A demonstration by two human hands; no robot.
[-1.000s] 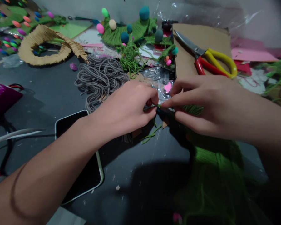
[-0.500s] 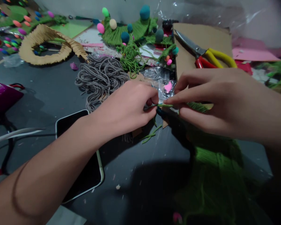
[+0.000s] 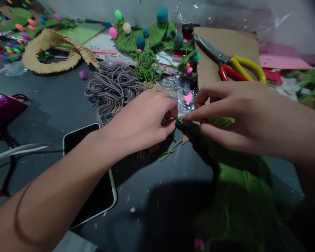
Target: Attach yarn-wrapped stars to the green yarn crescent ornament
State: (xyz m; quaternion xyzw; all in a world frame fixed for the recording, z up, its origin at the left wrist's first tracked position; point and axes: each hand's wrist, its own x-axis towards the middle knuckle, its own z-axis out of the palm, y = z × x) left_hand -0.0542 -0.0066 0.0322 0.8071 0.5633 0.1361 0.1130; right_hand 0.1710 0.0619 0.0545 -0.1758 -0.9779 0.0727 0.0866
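Observation:
Between my two hands, at the middle of the view, runs a short bit of green yarn (image 3: 179, 119). My left hand (image 3: 149, 120) pinches its left end between thumb and fingers. From the right, my right hand (image 3: 233, 115) reaches in with its index fingertip and thumb closed at the yarn's other side. A dark, thin piece (image 3: 180, 125) sits just under the yarn; its kind is unclear. Below my right hand lies a shadowed mass of green yarn (image 3: 233, 182). Cut green strands (image 3: 170, 151) rest on the dark table (image 3: 136, 182) below my left fingers.
A phone (image 3: 94, 196) lies under my left forearm. Grey cord (image 3: 112, 84) is piled beyond my left hand. Scissors (image 3: 228, 61) rest on cardboard (image 3: 233, 38) behind my right hand. A wrapped paper ring (image 3: 28, 57) and a green yarn piece with pompoms (image 3: 139, 36) sit at the back.
My right hand has moved slightly left and down, its index fingertip closer to my left hand. Less green yarn shows between them. My left hand is nearly still.

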